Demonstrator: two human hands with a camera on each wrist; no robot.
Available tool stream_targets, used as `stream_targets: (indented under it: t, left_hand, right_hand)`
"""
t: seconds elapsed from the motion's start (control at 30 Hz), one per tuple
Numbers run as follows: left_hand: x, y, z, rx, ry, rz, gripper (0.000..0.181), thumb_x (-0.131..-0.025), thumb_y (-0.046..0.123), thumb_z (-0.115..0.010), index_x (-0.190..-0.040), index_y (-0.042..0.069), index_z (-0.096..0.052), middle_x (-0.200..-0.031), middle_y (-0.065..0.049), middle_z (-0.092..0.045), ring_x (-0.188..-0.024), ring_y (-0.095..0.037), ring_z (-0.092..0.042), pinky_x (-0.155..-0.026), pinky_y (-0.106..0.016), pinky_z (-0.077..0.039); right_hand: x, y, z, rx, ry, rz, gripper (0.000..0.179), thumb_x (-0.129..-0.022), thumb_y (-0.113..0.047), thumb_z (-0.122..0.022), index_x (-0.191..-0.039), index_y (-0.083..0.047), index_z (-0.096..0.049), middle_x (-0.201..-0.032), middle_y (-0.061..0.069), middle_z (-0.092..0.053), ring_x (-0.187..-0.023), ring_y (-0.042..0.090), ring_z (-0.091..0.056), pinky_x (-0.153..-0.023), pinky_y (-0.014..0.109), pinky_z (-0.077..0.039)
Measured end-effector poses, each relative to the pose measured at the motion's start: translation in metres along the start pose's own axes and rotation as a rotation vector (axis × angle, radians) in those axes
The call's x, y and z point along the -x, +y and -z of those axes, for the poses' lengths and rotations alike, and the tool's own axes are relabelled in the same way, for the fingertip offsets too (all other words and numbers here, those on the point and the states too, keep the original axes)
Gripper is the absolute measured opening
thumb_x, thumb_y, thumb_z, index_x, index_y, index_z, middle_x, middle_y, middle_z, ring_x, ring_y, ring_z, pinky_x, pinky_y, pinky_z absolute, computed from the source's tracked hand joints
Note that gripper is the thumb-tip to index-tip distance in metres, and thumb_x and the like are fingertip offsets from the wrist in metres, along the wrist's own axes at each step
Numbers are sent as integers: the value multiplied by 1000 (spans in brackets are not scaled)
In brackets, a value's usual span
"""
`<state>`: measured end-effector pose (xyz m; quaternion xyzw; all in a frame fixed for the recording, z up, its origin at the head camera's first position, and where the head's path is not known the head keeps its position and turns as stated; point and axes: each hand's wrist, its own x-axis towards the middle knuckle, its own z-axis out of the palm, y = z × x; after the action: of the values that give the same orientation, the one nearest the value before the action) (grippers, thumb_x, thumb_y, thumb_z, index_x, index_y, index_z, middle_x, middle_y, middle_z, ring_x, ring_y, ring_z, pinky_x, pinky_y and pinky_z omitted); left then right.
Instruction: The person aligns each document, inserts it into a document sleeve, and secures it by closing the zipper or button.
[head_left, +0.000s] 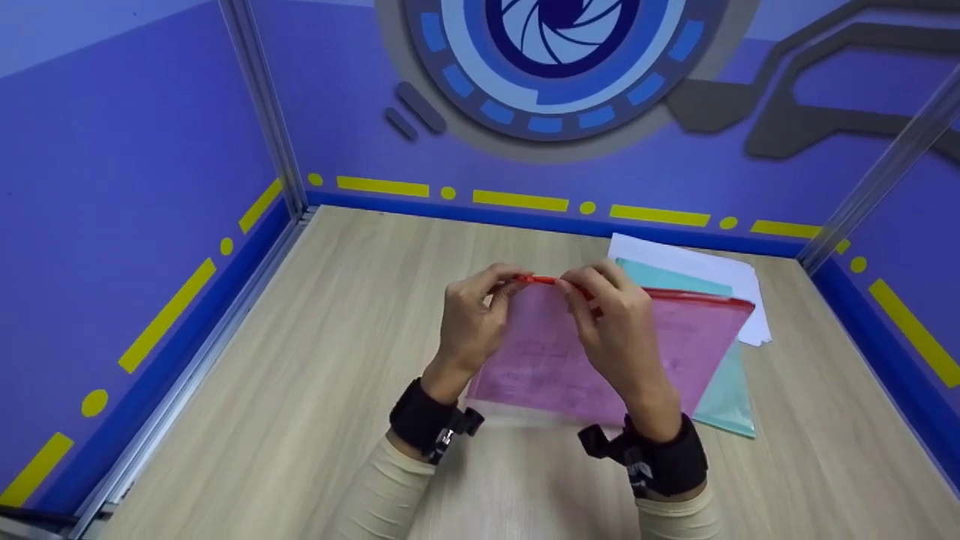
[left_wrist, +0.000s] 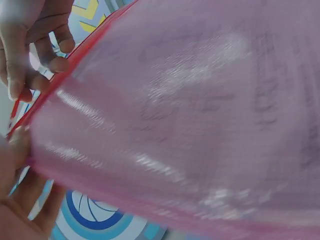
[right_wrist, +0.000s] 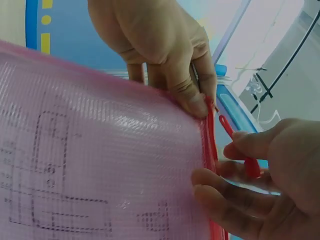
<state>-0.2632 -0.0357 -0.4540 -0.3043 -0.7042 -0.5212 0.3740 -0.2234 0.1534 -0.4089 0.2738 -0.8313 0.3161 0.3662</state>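
Note:
A pink translucent mesh zipper pouch [head_left: 540, 367] with a red zipper edge is held up off the table, tilted, with printed paper showing through it. My left hand [head_left: 472, 319] pinches its top left corner between thumb and fingers, at the end of the zipper. With thumb and index finger, my right hand [head_left: 619, 322] pinches the red zipper pull [right_wrist: 254, 169] close to that corner. In the right wrist view the other right fingers lie along the red edge. The left wrist view shows the printed mesh side [left_wrist: 200, 110] filling most of the frame.
A teal pouch [head_left: 727, 394] lies on the wooden table [head_left: 337, 360] behind and right of the pink one. White paper sheets [head_left: 752, 322] lie partly under it. Blue-purple panels [head_left: 150, 187] with yellow marks enclose the table at the back and sides.

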Motion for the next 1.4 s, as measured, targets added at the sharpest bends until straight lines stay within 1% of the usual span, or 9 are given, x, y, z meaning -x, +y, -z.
stream_targets:
  t: [0.1,0.23,0.33,0.53,0.6,0.67,0.8,1.07,1.4]
  left_hand:
    - [2,-2,-6,41,61,-20,11,-97,7,-75,-107,4,-79,-98,-5,-80,-88,-14,-77,-77,-28,-61]
    - [4,-7,-11,84,55,22,13,-98,9,-75,-109,4,-79,-101,-4,-80,-89,-14,-77,-77,-29,-61]
    - [0,-10,-4,66,-42,75,15,-100,13,-72,-112,5,-78,-103,-4,-80,-90,-12,-76,-77,-29,-61]
    - [-6,-4,25,-156,-355,139,16,-103,19,-70,-113,9,-78,-103,-2,-79,-90,-11,-74,-76,-29,-60]
    - [-7,-1,31,-186,-424,161,15,-103,19,-69,-111,9,-77,-102,-3,-79,-88,-13,-73,-77,-30,-60]
    - [-7,2,33,-186,-459,179,14,-103,18,-68,-110,8,-76,-100,-4,-78,-84,-13,-71,-75,-30,-58]
    - [-7,4,33,-165,-475,182,14,-104,16,-67,-109,6,-75,-94,-5,-76,-76,-12,-65,-70,-28,-54]
    - [-9,5,32,-148,-477,183,16,-103,18,-67,-109,6,-75,-91,-4,-75,-74,-11,-63,-69,-27,-53]
    - [-10,3,35,-141,-469,186,15,-103,17,-67,-108,6,-75,-87,-4,-72,-70,-11,-59,-64,-26,-50]
  right_hand:
    - [0,-2,1,55,18,-19,9,-103,-14,-71,-102,-5,-72,-104,12,-67,-71,16,-66,-63,32,-58]
    - [0,1,-1,80,3,0,10,-104,-13,-68,-102,-4,-67,-89,9,-65,-65,16,-60,-58,31,-53]
    - [-1,6,-4,101,-14,36,9,-105,-12,-67,-100,-4,-66,-79,7,-59,-64,19,-56,-57,32,-49]
    - [2,9,-9,121,-123,97,4,-103,-8,-69,-100,-6,-67,-82,6,-60,-63,19,-56,-57,29,-50]
    - [4,10,-10,116,-150,99,4,-103,-7,-69,-100,-6,-67,-83,5,-61,-63,18,-57,-58,28,-51]
    - [5,10,-10,103,-156,95,4,-103,-8,-70,-99,-6,-67,-82,5,-61,-64,18,-57,-58,28,-50]
    - [5,13,-9,80,-135,88,5,-100,-8,-72,-98,-6,-68,-79,5,-62,-63,18,-58,-58,29,-51]
    - [5,19,-3,102,-101,79,7,-100,-11,-74,-97,-6,-70,-77,5,-65,-61,19,-58,-56,30,-51]
    - [3,27,1,134,-69,67,9,-100,-13,-75,-96,-6,-70,-77,6,-65,-57,19,-52,-53,31,-44]
